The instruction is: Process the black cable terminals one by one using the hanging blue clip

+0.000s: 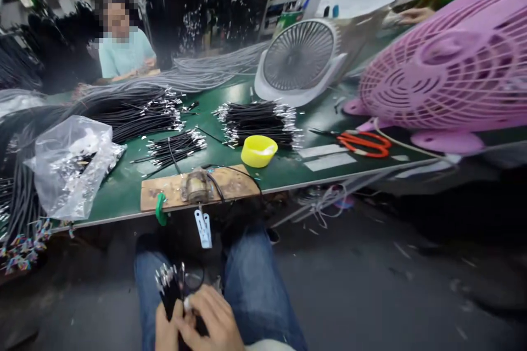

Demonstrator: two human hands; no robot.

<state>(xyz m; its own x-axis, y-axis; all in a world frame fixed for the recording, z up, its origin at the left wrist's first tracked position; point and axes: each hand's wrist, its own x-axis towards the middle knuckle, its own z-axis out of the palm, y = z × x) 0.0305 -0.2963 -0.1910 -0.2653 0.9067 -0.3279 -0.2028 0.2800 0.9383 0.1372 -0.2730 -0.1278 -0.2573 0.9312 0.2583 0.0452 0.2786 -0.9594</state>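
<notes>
Low over my lap, my left hand (168,324) is closed around a bundle of short black cables (168,293) with silvery tips pointing up. My right hand (212,318) is closed beside it, fingertips pinched against the bundle; a small white piece shows at them, too blurred to name. A dark loop of cable stands out above the right fingers. Ahead, a wooden board (236,180) lies along the table edge with a small motor-like device (196,186) on it. A light blue clothespin (203,228) hangs from the device, and a green clip (161,209) grips the board's edge.
Cut black cables (259,120) lie in piles on the green table (214,149), near a yellow ring (258,151), a plastic bag (69,164) and orange-handled scissors (364,143). A white fan (300,60) and a pink fan (448,60) stand rightward. A person (125,52) sits across.
</notes>
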